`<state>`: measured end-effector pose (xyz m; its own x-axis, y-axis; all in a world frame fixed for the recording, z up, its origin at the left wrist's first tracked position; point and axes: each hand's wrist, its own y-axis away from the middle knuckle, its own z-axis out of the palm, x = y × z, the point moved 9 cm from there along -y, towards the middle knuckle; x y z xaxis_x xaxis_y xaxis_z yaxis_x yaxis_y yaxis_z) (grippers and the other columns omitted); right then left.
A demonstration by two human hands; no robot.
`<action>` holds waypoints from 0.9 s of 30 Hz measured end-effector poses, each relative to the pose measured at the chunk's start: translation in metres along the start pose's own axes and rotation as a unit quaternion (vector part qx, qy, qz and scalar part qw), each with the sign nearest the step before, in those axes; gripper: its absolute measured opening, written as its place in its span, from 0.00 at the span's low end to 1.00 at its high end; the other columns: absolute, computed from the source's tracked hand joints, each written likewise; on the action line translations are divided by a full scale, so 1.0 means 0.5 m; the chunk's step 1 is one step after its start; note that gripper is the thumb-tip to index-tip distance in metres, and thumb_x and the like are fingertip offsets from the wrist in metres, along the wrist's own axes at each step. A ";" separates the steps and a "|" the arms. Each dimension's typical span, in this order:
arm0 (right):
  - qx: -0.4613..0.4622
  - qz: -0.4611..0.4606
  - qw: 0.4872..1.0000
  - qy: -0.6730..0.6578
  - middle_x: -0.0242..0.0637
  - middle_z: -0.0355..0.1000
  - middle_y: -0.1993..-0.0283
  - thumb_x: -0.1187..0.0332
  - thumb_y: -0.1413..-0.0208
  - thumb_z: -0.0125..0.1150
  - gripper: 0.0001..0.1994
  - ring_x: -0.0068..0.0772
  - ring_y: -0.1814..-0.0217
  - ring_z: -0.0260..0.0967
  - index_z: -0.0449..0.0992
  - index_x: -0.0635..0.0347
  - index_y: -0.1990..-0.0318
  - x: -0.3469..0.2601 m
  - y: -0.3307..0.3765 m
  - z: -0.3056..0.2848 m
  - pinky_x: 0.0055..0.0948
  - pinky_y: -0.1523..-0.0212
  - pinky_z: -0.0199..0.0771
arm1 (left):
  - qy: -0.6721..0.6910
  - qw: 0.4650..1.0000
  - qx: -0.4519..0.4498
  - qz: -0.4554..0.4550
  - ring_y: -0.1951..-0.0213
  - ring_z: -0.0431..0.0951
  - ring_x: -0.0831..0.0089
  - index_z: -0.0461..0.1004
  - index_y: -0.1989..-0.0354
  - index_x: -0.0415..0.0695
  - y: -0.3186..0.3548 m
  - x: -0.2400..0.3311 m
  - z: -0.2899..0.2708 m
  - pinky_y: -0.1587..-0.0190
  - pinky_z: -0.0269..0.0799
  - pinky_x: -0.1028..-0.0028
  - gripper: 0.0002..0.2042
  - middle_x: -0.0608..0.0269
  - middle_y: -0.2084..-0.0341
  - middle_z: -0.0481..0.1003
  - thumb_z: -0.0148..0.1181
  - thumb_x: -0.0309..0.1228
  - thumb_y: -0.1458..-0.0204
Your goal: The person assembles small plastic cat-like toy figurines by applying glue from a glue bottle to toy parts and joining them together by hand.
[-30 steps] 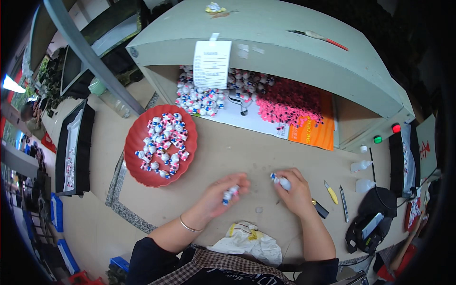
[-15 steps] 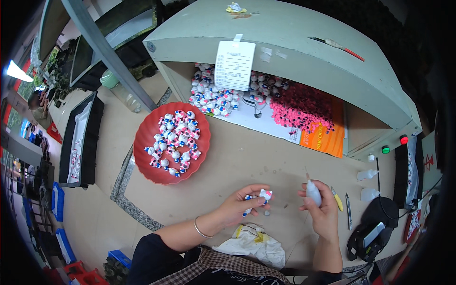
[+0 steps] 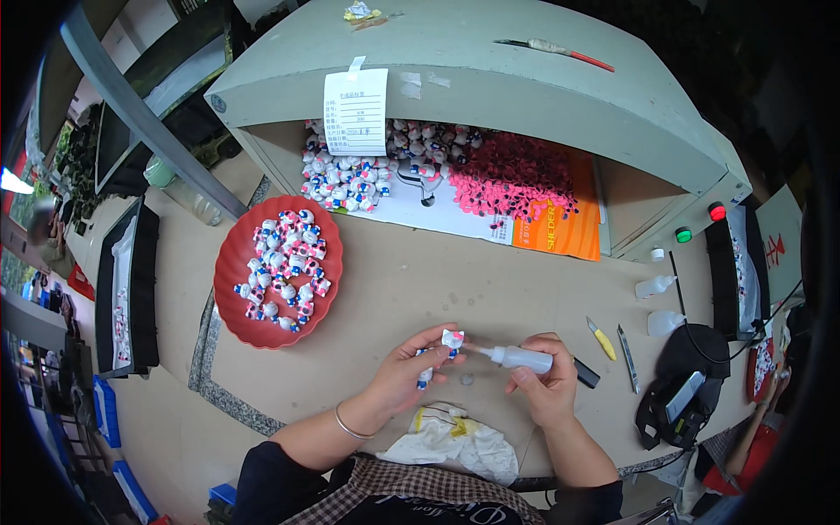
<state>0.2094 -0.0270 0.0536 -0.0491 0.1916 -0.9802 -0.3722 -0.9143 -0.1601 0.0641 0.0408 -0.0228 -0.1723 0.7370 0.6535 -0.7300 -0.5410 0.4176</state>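
Note:
My left hand [image 3: 395, 378] is closed around small figurines. A white cat-like figurine [image 3: 452, 339] with pink and blue parts is pinched at the fingertips, and a second white and blue figurine [image 3: 425, 371] sits against the fingers lower down. In my right hand [image 3: 551, 392] is a white squeeze bottle [image 3: 525, 359], tilted nearly level. Its thin nozzle points left, with the tip at or very near the pinched figurine; whether they touch I cannot tell. A crumpled white cloth [image 3: 451, 442] with yellow stains lies below the hands.
A red scalloped bowl [image 3: 229, 293] of similar figurines stands left. Ahead, a grey shelf box [image 3: 490, 87] shelters more figurines [image 3: 346, 182] and pink pieces [image 3: 512, 175]. At right are a yellow-handled knife [image 3: 602, 339], tweezers [image 3: 627, 357], small bottles [image 3: 656, 286] and a black bag [image 3: 691, 376].
My right hand has moved toward the left hand and tipped the bottle from upright to nearly level, bringing its nozzle to the figurine. The view has shifted right, and another person shows at lower right.

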 end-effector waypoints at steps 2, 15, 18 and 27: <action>0.001 -0.032 0.999 0.022 0.41 0.57 0.62 0.74 0.49 0.51 0.10 0.23 0.74 0.65 0.60 0.67 0.62 0.007 0.006 -0.005 0.19 0.80 0.70 | 0.026 1.000 0.007 -0.011 0.57 0.70 0.78 0.62 0.47 0.48 0.000 0.000 0.001 0.68 0.66 0.85 0.18 0.65 0.55 0.68 0.48 0.29 0.48; -0.001 -0.099 0.990 0.103 0.41 0.54 0.65 0.74 0.49 0.49 0.09 0.23 0.79 0.63 0.59 0.68 0.62 0.005 0.008 0.010 0.18 0.83 0.68 | 0.028 1.000 0.001 -0.010 0.58 0.71 0.78 0.62 0.48 0.48 -0.005 0.003 0.000 0.71 0.66 0.87 0.17 0.63 0.55 0.68 0.49 0.30 0.48; -0.001 -0.101 0.987 0.125 0.41 0.54 0.65 0.75 0.49 0.50 0.09 0.23 0.78 0.63 0.60 0.68 0.62 0.007 0.007 0.009 0.18 0.83 0.68 | 0.047 0.998 0.030 -0.014 0.61 0.72 0.78 0.63 0.49 0.45 -0.005 0.003 -0.002 0.78 0.65 0.89 0.16 0.57 0.55 0.68 0.47 0.25 0.49; -0.012 -0.100 0.983 0.151 0.40 0.52 0.64 0.70 0.47 0.46 0.09 0.22 0.76 0.61 0.58 0.67 0.63 0.005 0.008 0.014 0.16 0.84 0.69 | 0.046 0.998 0.034 -0.013 0.62 0.73 0.77 0.64 0.50 0.45 -0.003 0.002 -0.002 0.78 0.65 0.89 0.16 0.57 0.56 0.69 0.47 0.25 0.49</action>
<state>0.2015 -0.0276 0.0510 0.3008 0.2568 -0.9184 -0.3248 -0.8779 -0.3519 0.0640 0.0429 -0.0233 -0.2165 0.7838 0.5820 -0.6884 -0.5453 0.4783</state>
